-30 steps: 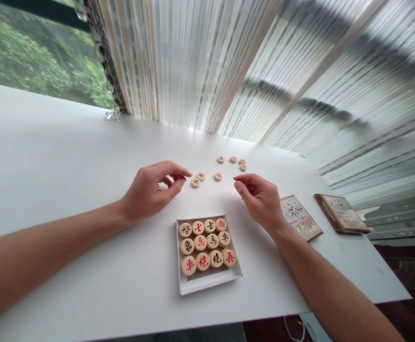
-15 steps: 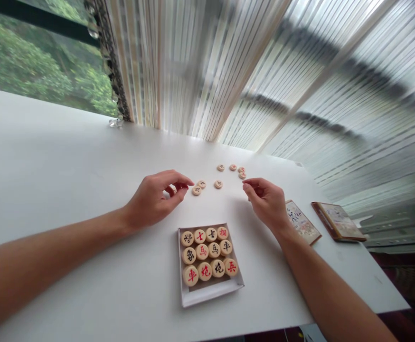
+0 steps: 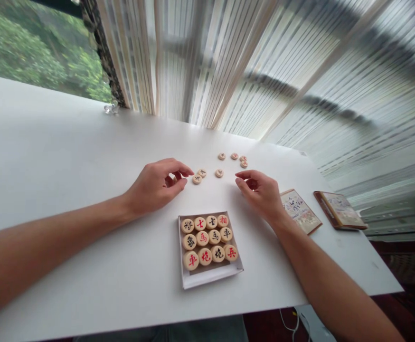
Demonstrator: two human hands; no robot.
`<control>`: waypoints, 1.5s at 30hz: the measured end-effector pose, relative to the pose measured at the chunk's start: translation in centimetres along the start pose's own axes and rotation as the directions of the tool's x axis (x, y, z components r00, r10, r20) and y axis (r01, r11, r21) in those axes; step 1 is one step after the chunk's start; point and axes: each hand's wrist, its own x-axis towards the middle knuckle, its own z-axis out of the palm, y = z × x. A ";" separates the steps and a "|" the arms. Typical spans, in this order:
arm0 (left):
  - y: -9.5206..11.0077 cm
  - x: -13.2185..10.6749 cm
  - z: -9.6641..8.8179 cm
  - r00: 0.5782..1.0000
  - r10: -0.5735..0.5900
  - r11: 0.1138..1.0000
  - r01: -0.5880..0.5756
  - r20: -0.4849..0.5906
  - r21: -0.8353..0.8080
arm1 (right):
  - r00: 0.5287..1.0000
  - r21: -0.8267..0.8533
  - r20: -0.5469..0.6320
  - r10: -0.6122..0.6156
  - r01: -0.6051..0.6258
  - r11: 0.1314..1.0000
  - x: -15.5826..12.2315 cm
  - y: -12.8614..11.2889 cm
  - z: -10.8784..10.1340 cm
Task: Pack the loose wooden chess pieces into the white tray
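A shallow white box [image 3: 211, 279] near the table's front edge holds rows of round wooden chess pieces [image 3: 207, 239] with red and black characters. Beyond it, several loose pieces [image 3: 219, 173] lie on the white table [image 3: 68, 156]. My left hand [image 3: 155, 185] rests left of two of these pieces [image 3: 197, 179], its fingers curled in a pinch around what looks like a piece. My right hand [image 3: 262, 192] rests to their right, thumb and fingers drawn together. What it holds, if anything, is hidden.
A printed flat lid or board [image 3: 300, 213] and a brown box [image 3: 339, 210] lie at the right of the table. Striped curtains hang along the far edge. The table's right edge drops off past the brown box.
Both hands keep nearly the same place and pose beside the loose pieces. Only the view has swayed a little.
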 end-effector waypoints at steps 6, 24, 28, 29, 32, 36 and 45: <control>-0.1 0.0 0.0 1.000 -0.009 1.000 0.009 0.004 -0.001 | 1.000 -0.012 0.019 -0.016 0.016 1.000 -0.1 0.3 0.2; -0.5 0.1 0.1 0.999 -0.044 0.998 0.044 -0.017 -0.039 | 0.998 -0.027 0.044 -0.036 0.037 0.999 -0.2 0.4 0.2; -0.5 0.1 0.1 0.998 -0.055 0.998 0.054 -0.019 -0.038 | 0.998 -0.028 0.046 -0.042 0.043 0.999 -0.2 0.3 0.1; -0.5 0.1 0.1 0.998 -0.056 0.998 0.055 -0.019 -0.039 | 0.998 -0.028 0.046 -0.042 0.044 0.999 -0.2 0.3 0.1; -0.5 0.1 0.1 0.996 -0.080 0.995 0.078 -0.026 -0.055 | 0.998 -0.032 0.052 -0.044 0.046 0.998 -0.2 0.2 0.1; -0.5 0.3 0.0 0.988 -0.143 0.985 0.135 -0.067 -0.105 | 0.997 -0.041 0.068 -0.045 0.048 0.998 -0.3 0.2 0.0; -3.2 1.7 -1.8 0.965 -0.214 0.976 0.207 -0.149 -0.063 | 0.995 -0.015 0.078 -0.060 0.061 0.998 -0.3 0.2 0.0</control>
